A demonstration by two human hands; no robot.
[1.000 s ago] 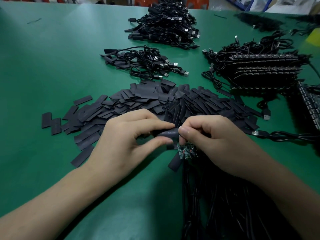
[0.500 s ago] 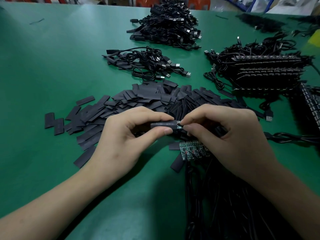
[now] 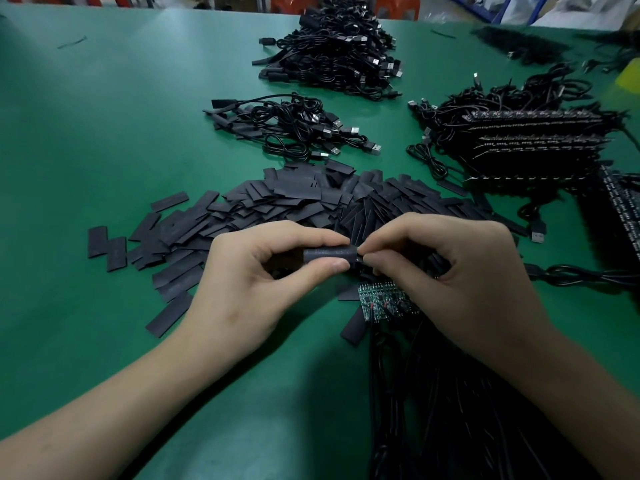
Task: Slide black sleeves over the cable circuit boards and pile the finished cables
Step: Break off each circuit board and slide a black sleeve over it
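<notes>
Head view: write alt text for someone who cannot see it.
A left hand and a right hand pinch a black sleeve between them above a green table. Behind lie loose flat sleeves and piles of cables; circuit boards lie by the right hand.

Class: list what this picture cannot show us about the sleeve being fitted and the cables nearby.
1. Head view: circuit board pinched by right hand, hidden inside black sleeve held by left hand; depth unknown.
2. Sleeve print: too blurred to read.
3. Cable bundle: cut off by bottom edge.

Bare circuit boards (image 3: 377, 301) half under the right hand (image 3: 460, 271) (cable bundle (image 3: 450, 410) cropped below)
</notes>
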